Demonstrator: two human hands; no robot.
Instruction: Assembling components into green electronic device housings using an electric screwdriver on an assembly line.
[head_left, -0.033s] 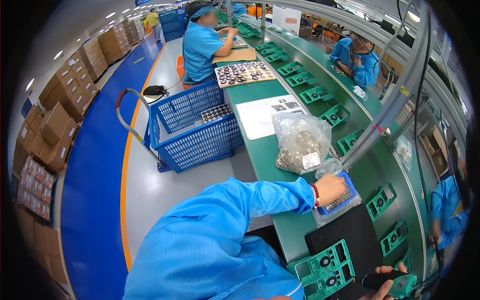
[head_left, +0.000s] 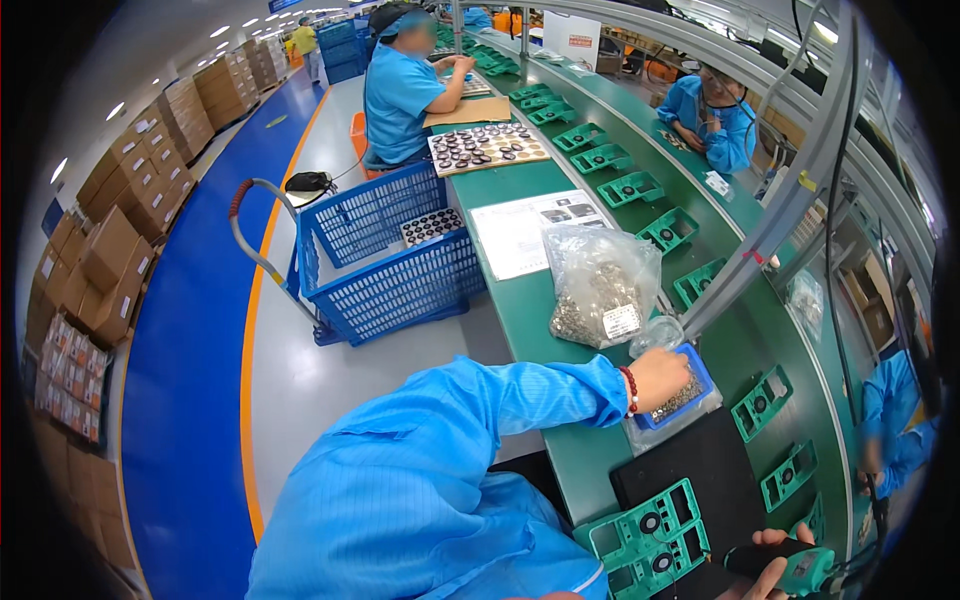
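My left hand (head_left: 662, 378) reaches into a small blue tray (head_left: 706, 372) of loose small metal parts (head_left: 672, 404), which look like screws. Its fingers are bent down and drawn together among the parts; whatever is between the fingertips is hidden. At the lower right, my right hand (head_left: 768, 575) is wrapped round a black and green electric screwdriver (head_left: 800, 572) with a cable. Beside it, green plastic housings (head_left: 650, 523) with round black inserts lie together, partly over a black mat (head_left: 690, 462).
Behind the tray stands a clear bag (head_left: 604, 290) full of metal parts, near a printed sheet (head_left: 515, 238). More green housings (head_left: 762, 403) line the belt to the right. A metal post (head_left: 770, 235) rises by the tray. A blue crate (head_left: 395, 270) stands left; co-workers sit farther along.
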